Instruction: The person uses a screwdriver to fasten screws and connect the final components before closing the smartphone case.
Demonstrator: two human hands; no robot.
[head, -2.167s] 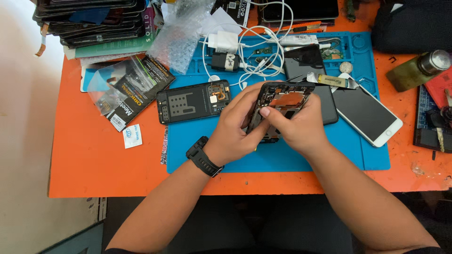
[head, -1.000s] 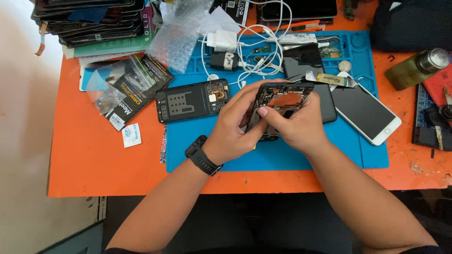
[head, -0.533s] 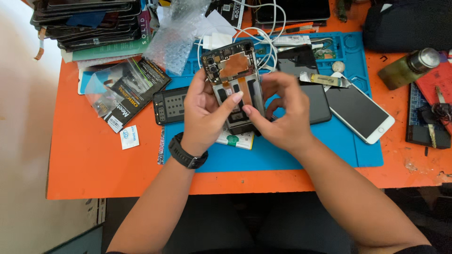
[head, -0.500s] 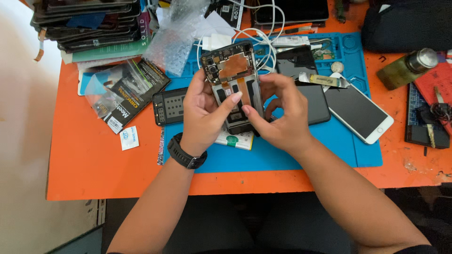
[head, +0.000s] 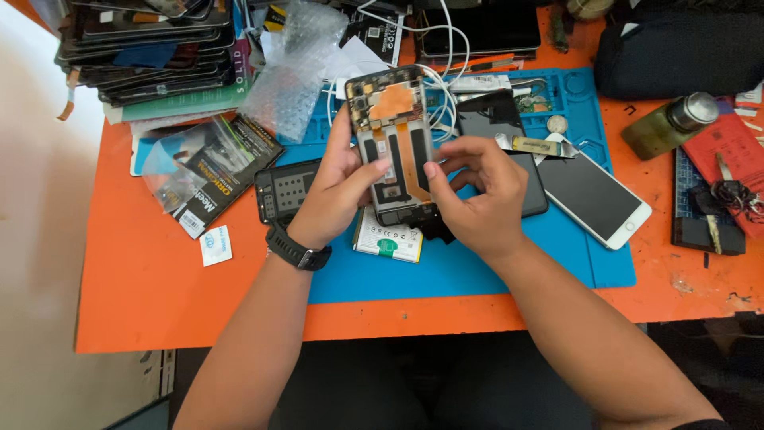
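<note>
Head view | left hand [head: 338,191] closing around opened phone frame [head: 394,143], gripping its left edge | right hand [head: 477,199] pinching its right edge with fingertips | frame hovering upright above blue mat [head: 477,267] on orange desk [head: 159,295] | battery [head: 387,239] lying beneath.

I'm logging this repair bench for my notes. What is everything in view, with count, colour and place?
opened phone frame: 1, black with copper patch, held above mat
battery: 1, white, on mat under the hands
black phone back: 1, left mat edge
white phone: 1, right of mat
work mat: 1, blue, on orange table
stack of screens: 1, dark, far left
bottle: 1, olive, right
left hand: grip on frame's left edge
right hand: fingertips at frame's right edge
</note>
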